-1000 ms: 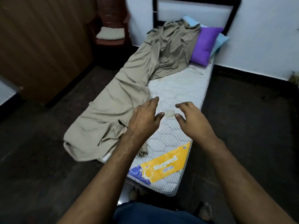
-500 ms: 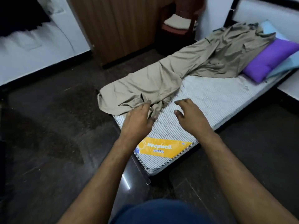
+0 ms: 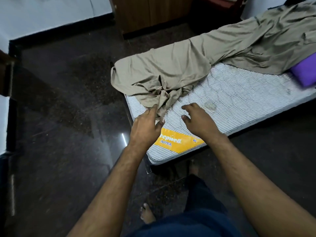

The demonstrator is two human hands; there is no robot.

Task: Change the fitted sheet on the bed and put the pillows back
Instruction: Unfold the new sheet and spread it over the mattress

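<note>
A beige fitted sheet lies rumpled along the left side of a bare striped mattress, overhanging its left edge. A bunched corner of the sheet sits near the foot. My left hand reaches to that bunched corner, its fingertips touching the cloth with fingers extended. My right hand hovers over the bare mattress beside it, fingers loosely spread and holding nothing. A purple pillow shows at the right edge, near the head of the bed.
A yellow brand label marks the mattress foot. Dark polished floor surrounds the bed. A wooden wardrobe stands at the back, a white wall to the left. My bare foot stands by the bed's foot.
The view has swung left and down toward the foot of the bed. My left hand has advanced to the bunched sheet corner; my right hand stays over the bare mattress.
</note>
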